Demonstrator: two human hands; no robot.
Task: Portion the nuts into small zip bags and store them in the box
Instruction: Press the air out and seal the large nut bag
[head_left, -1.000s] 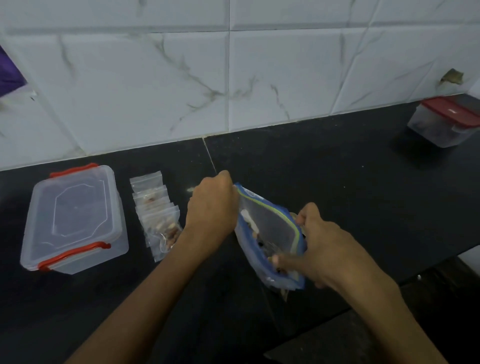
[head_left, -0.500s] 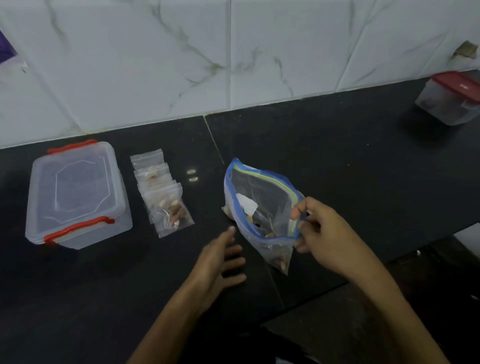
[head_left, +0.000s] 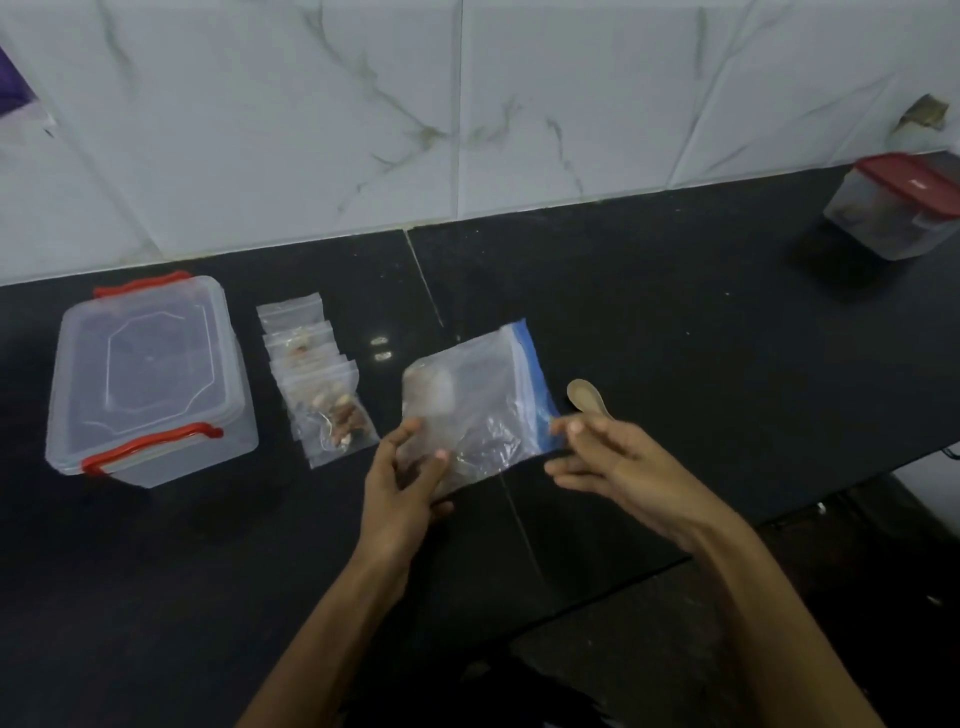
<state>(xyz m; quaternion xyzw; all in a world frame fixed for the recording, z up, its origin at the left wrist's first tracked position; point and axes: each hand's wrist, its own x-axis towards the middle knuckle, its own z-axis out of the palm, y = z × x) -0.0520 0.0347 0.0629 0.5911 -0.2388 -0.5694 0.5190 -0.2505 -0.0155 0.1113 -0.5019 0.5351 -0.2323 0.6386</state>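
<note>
A large clear zip bag (head_left: 478, 400) with a blue zip strip lies sideways just above the black counter (head_left: 675, 322), its zip end to the right. My left hand (head_left: 405, 478) grips its lower left corner. My right hand (head_left: 613, 462) pinches the lower end of the blue zip. The bowl of a small wooden spoon (head_left: 583, 394) sticks up behind my right fingers, and its handle is hidden by them. Several small zip bags (head_left: 319, 384), some with nuts inside, lie in an overlapping row to the left. A clear box (head_left: 145, 374) with red handles stands shut at far left.
A second container with a red lid (head_left: 898, 208) stands at the far right by the tiled wall (head_left: 467, 114). The counter's front edge runs diagonally at lower right, close under my right forearm.
My left hand rose from the counter and took the big bag's bottom corner. The bag turned from upright with its mouth open to sideways. The wooden spoon now shows by my right hand.
</note>
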